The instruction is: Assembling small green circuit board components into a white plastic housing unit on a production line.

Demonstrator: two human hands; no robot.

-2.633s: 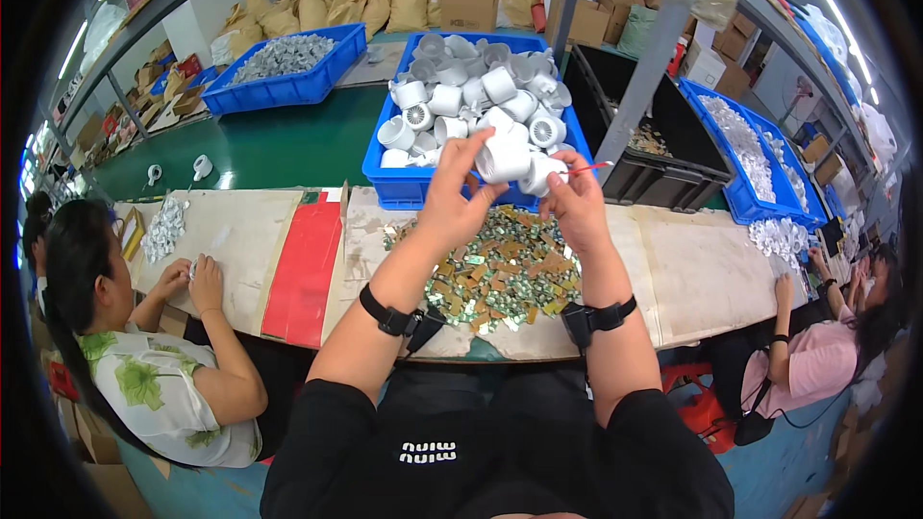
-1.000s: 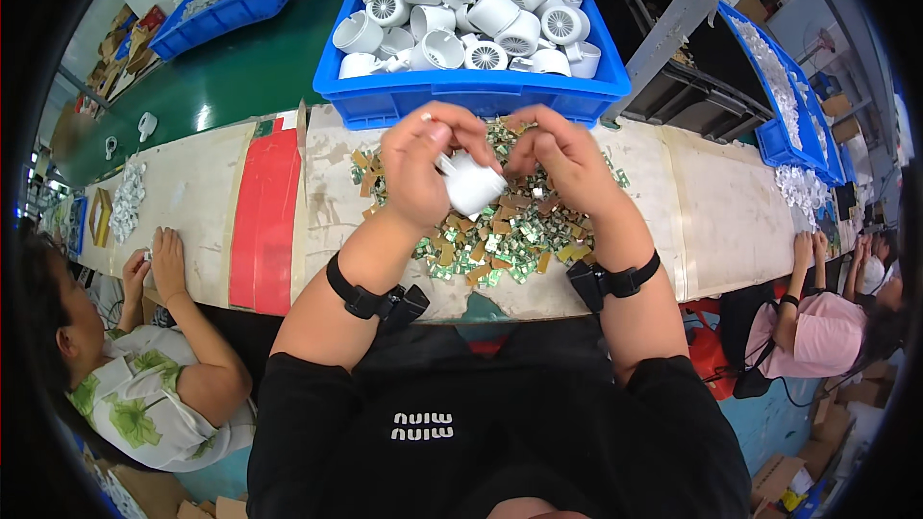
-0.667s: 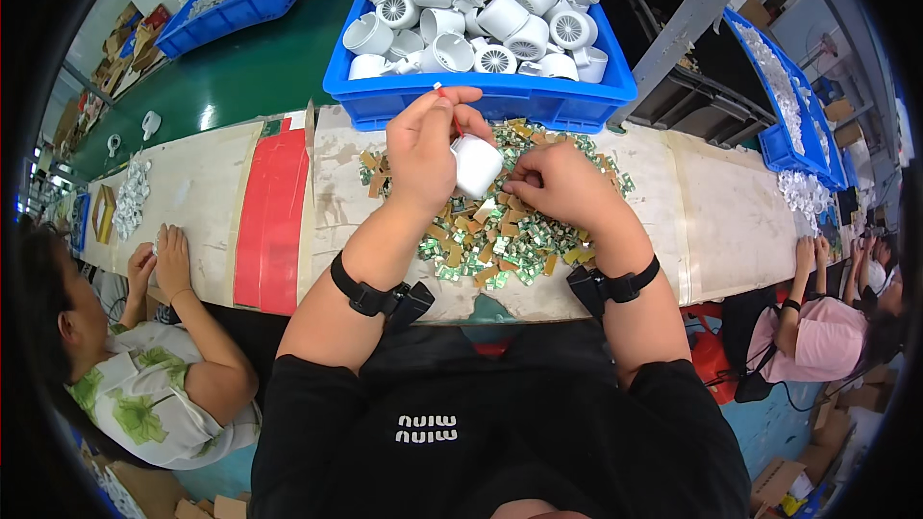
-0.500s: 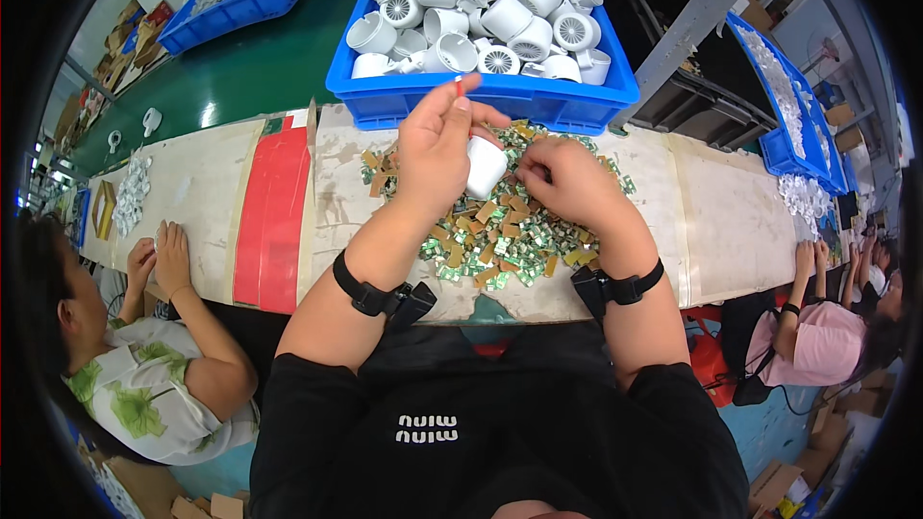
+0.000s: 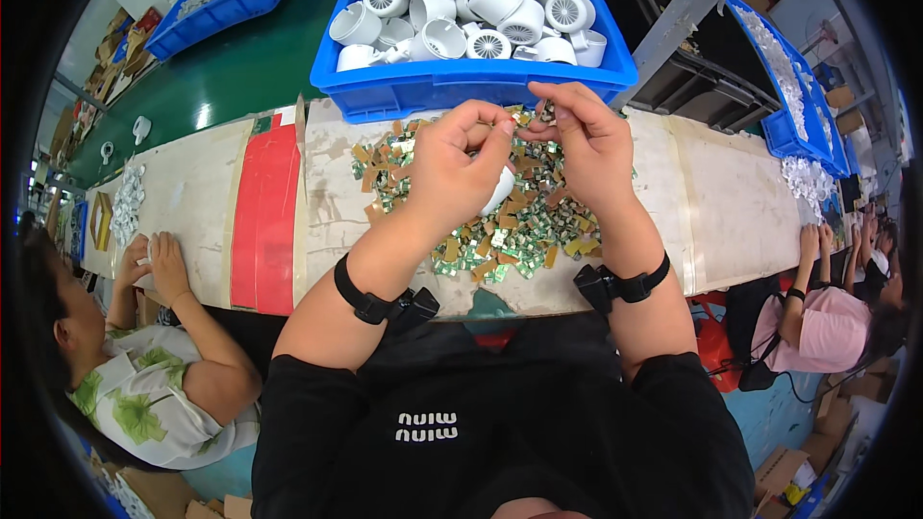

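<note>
My left hand point(image 5: 460, 161) is closed, its thumb and forefinger pinched together. A rounded white plastic housing point(image 5: 499, 191) shows below its fingers, mostly hidden by the hand. Close by on the right, my right hand point(image 5: 594, 149) pinches a small dark piece point(image 5: 547, 112), which looks like a small circuit board. The fingertips of both hands nearly meet. Under them a heap of small green and brown circuit boards point(image 5: 500, 255) spreads over the table point(image 5: 336, 221).
Behind the heap stands a blue crate point(image 5: 433, 91) full of white housings point(image 5: 495, 0). A red strip point(image 5: 264, 216) crosses the table at left. People work on both sides, with white parts point(image 5: 128, 207) by the left one. A metal post point(image 5: 687, 19) rises at back right.
My right hand has lifted from the heap with a small piece, and its fingers have come up beside the left hand. My left fingers have curled into a pinch; the white housing is now more hidden.
</note>
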